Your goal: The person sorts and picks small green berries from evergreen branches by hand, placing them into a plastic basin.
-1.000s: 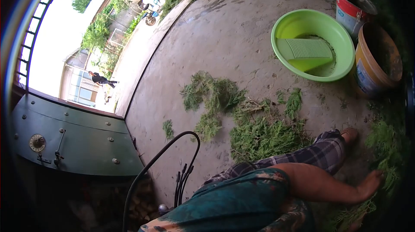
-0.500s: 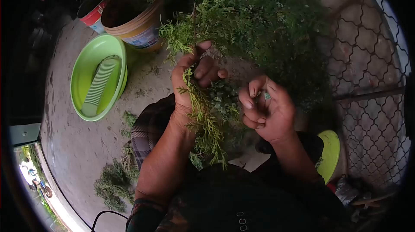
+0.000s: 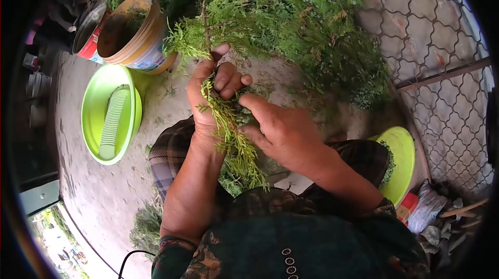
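Standing at the left, a red-and-white bucket (image 3: 89,48) shows a dark interior; contents cannot be told. Near it, a green basin (image 3: 99,105) contains a ribbed panel (image 3: 113,120), with a little dark residue at the panel's upper end. Just beside the red-and-white bucket, an orange bucket (image 3: 148,40) holds some green plant matter in its shadowed inside.

Centre: left hand (image 3: 205,89) grasps an evergreen sprig (image 3: 234,133) by its stem, thumb against curled fingers; the bare stem end points up and the yellow-green foliage hangs over the wrist, above the lap. Right hand (image 3: 286,128) is at the sprig, thumb and forefinger apart on either side of a darker cluster; cannot tell whether they pinch it. Right: a yellow-green basin (image 3: 403,159), just beside the right knee, holds small green bits (image 3: 389,167).

Surface: grey floor (image 3: 104,190) with scattered plant debris. Room, left to right: bright doorway (image 3: 60,242) at lower left; small heap of cut greenery (image 3: 147,227); large pile of evergreen branches (image 3: 291,24) beyond the hands; crumpled plastic bag (image 3: 426,209) at lower right; wire-mesh panel (image 3: 442,75) at far right.

Labels: orange bucket carries a blue-and-white label (image 3: 149,59), lettering too small to read. Red-and-white bucket's markings likewise illegible.
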{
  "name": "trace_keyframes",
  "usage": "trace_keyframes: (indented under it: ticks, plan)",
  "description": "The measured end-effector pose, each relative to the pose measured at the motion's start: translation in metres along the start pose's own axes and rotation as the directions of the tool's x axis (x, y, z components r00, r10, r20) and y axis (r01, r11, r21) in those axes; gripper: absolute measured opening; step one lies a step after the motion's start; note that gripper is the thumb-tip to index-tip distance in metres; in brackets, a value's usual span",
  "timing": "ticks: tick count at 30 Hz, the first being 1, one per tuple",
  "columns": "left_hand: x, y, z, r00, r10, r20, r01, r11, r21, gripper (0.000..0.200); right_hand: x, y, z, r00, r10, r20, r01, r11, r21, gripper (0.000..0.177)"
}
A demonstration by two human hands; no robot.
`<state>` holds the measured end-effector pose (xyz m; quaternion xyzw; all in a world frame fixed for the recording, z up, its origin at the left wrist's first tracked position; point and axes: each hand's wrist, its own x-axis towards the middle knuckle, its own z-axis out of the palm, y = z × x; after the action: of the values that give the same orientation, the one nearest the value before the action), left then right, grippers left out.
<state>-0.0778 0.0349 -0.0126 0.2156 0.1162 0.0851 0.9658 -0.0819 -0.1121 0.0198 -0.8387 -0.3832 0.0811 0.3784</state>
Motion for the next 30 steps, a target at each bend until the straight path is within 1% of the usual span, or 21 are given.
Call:
trace_keyframes:
  ticks: [2, 4, 5, 6, 8, 10, 12, 13, 15, 16, 18, 19, 21, 22, 24, 25, 26, 27, 28, 30]
  plan:
    - [0.001, -0.003, 0.001, 1.000, 0.001, 0.008, -0.001, 1.000, 0.003, 0.028, -0.002, 0.003, 0.004, 0.999, 0.003, -0.040, -0.002, 1.000, 0.021, 0.040]
    - [0.002, -0.004, 0.002, 1.000, 0.012, 0.028, -0.011, 0.999, -0.042, 0.030, -0.004, 0.006, 0.005, 0.997, 0.005, -0.080, -0.002, 0.999, 0.041, 0.037]
    - [0.002, -0.003, 0.006, 1.000, 0.009, 0.030, -0.007, 0.998, -0.066, 0.028, -0.005, 0.007, 0.004, 0.994, -0.023, -0.107, 0.029, 0.998, 0.057, 0.037]
    - [0.002, -0.002, 0.007, 0.999, 0.002, 0.033, 0.000, 0.998, -0.065, 0.028, -0.005, 0.009, 0.003, 0.990, -0.052, -0.134, 0.062, 0.995, 0.072, 0.036]
    - [0.004, -0.002, 0.009, 0.998, 0.017, 0.057, -0.016, 1.000, -0.024, 0.028, -0.005, 0.012, 0.006, 0.989, -0.048, -0.138, 0.058, 0.996, 0.072, 0.035]
    - [0.003, -0.008, 0.012, 0.999, 0.028, 0.034, -0.028, 1.000, 0.004, 0.028, -0.005, 0.016, 0.005, 0.989, -0.042, -0.143, 0.053, 0.996, 0.073, 0.035]
    - [0.006, -0.012, 0.007, 0.998, 0.052, 0.044, -0.054, 0.997, 0.057, 0.028, -0.005, 0.021, 0.001, 0.996, -0.066, -0.057, 0.068, 0.998, 0.018, 0.033]
    - [0.006, -0.013, 0.006, 0.998, 0.049, 0.045, -0.051, 0.997, 0.059, 0.028, -0.004, 0.024, 0.000, 0.996, -0.064, -0.060, 0.065, 0.998, 0.018, 0.033]
    - [0.007, -0.014, 0.004, 1.000, 0.018, -0.016, -0.017, 0.998, 0.056, 0.028, -0.004, 0.029, 0.001, 0.992, -0.126, -0.012, 0.124, 0.987, -0.101, 0.016]
    - [0.007, -0.015, 0.003, 1.000, 0.010, -0.018, -0.009, 0.998, 0.060, 0.028, -0.005, 0.031, 0.001, 0.993, -0.118, -0.016, 0.116, 0.988, -0.098, 0.016]
    - [0.010, -0.016, 0.000, 0.999, -0.036, -0.005, 0.036, 0.999, -0.039, 0.029, -0.006, 0.033, 0.001, 0.985, -0.145, -0.089, 0.142, 0.989, -0.038, 0.018]
    - [0.010, -0.015, -0.001, 0.999, -0.043, -0.002, 0.043, 0.998, -0.038, 0.029, -0.006, 0.034, 0.002, 0.986, -0.139, -0.094, 0.135, 0.990, -0.040, 0.018]
    - [0.012, -0.013, -0.003, 0.988, -0.084, 0.128, 0.096, 0.991, -0.095, 0.028, -0.006, 0.035, 0.002, 0.958, -0.178, -0.224, 0.216, 0.963, 0.158, 0.017]
    - [0.013, -0.013, -0.004, 0.988, -0.085, 0.130, 0.098, 0.991, -0.093, 0.028, -0.006, 0.036, 0.003, 0.958, -0.178, -0.227, 0.216, 0.964, 0.157, 0.017]
    - [0.016, -0.014, -0.007, 0.964, -0.142, 0.226, 0.175, 0.975, -0.135, 0.027, -0.005, 0.040, 0.004, 0.941, -0.133, -0.311, 0.269, 0.851, 0.452, 0.014]
    - [0.018, -0.013, -0.007, 0.962, -0.140, 0.233, 0.177, 0.974, -0.144, 0.027, -0.011, 0.033, -0.008, 0.991, 0.037, -0.129, 0.068, 0.690, 0.721, 0.012]
    - [0.019, -0.013, -0.006, 0.962, -0.140, 0.233, 0.176, 0.974, -0.140, 0.027, -0.013, 0.027, -0.013, 0.986, 0.155, 0.054, -0.102, 0.325, 0.940, 0.012]
    - [0.019, -0.012, -0.006, 0.955, -0.145, 0.257, 0.195, 0.964, -0.179, 0.027, -0.015, 0.029, -0.018, 0.972, 0.176, 0.154, -0.178, 0.130, 0.975, 0.015]
    - [0.020, -0.012, -0.005, 0.947, -0.151, 0.282, 0.216, 0.953, -0.214, 0.027, -0.017, 0.032, -0.022, 0.951, 0.176, 0.255, -0.246, -0.072, 0.967, 0.018]
    - [0.018, -0.011, 0.001, 0.942, -0.153, 0.300, 0.215, 0.959, -0.184, 0.029, -0.018, 0.039, -0.021, 0.936, 0.211, 0.282, -0.241, -0.201, 0.950, 0.024]
